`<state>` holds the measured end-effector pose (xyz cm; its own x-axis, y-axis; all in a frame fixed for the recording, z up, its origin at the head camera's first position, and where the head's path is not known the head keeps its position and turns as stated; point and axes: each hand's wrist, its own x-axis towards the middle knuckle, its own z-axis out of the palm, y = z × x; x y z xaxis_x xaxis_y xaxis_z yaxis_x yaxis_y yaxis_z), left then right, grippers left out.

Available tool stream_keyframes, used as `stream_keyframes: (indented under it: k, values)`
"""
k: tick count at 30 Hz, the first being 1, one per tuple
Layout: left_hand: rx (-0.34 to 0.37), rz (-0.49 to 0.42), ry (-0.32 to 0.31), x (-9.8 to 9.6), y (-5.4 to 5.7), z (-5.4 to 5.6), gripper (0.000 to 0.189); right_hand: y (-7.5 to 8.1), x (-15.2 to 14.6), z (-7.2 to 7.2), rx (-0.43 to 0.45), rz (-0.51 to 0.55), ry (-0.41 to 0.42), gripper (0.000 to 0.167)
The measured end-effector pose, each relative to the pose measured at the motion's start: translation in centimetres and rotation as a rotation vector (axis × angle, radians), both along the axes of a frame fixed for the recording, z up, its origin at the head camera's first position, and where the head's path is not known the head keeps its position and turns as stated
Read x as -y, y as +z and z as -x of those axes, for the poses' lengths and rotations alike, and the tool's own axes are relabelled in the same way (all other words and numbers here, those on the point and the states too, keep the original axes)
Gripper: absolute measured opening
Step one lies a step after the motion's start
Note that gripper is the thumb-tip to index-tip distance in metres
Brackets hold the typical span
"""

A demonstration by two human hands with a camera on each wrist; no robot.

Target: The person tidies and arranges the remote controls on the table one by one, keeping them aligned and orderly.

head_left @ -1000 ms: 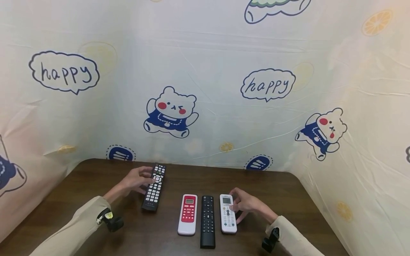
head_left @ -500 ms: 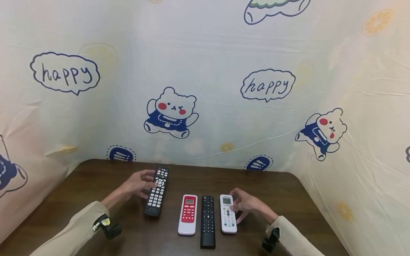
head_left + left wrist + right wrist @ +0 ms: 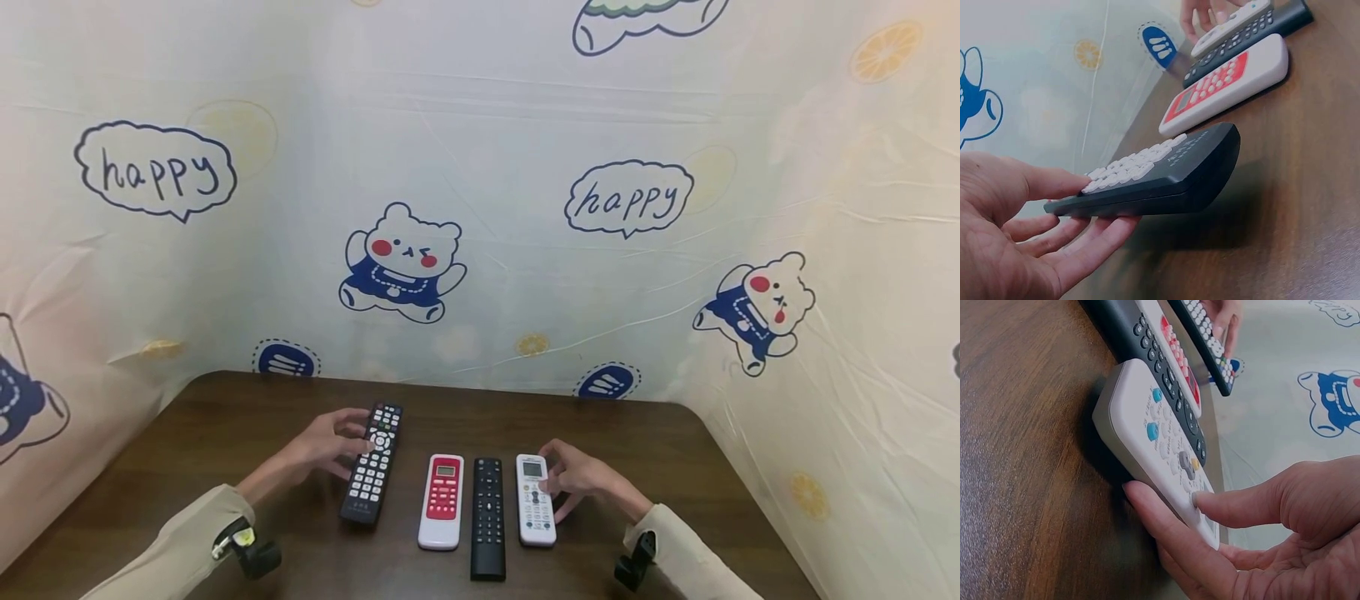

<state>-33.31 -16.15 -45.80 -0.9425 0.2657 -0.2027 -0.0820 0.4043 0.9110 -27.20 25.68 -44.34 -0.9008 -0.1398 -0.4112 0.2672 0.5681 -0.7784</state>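
A black remote control with white buttons (image 3: 372, 463) is held by my left hand (image 3: 330, 442), thumb on its face and fingers beneath. In the left wrist view this black remote (image 3: 1147, 181) hangs just above the table, its shadow below. My right hand (image 3: 581, 475) grips a white remote with a small screen (image 3: 536, 504) by its right edge. Seen from the right wrist, the thumb presses the face of the white remote (image 3: 1147, 425) and the fingers lie along its side. Between the hands lie a red-and-white remote (image 3: 441, 502) and a slim black remote (image 3: 488, 521).
The dark wooden table (image 3: 300, 558) bears all the remotes. A patterned cloth wall (image 3: 487, 250) with bears and speech bubbles rises behind and at both sides. The slim black remote lies close beside the white one.
My left hand has carried the black remote with white buttons to the right and toward the table's near side. My right hand and the other remotes have stayed in place.
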Motion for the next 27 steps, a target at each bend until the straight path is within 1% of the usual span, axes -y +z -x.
stream_keyframes:
  k: [9, 24, 27]
  values:
    - [-0.013, -0.002, -0.020, -0.5, 0.2, -1.0, 0.075, -0.1, -0.2, 0.1, 0.002, 0.018, -0.004, 0.055]
    - [0.015, -0.049, -0.004, -1.2, -0.7, -2.7, 0.077, -0.1, -0.2, 0.2, 0.002, 0.017, -0.010, 0.055]
    - [0.007, -0.059, -0.016, -1.3, -0.9, -2.9, 0.078, -0.1, -0.2, 0.2, 0.004, 0.021, -0.008, 0.056]
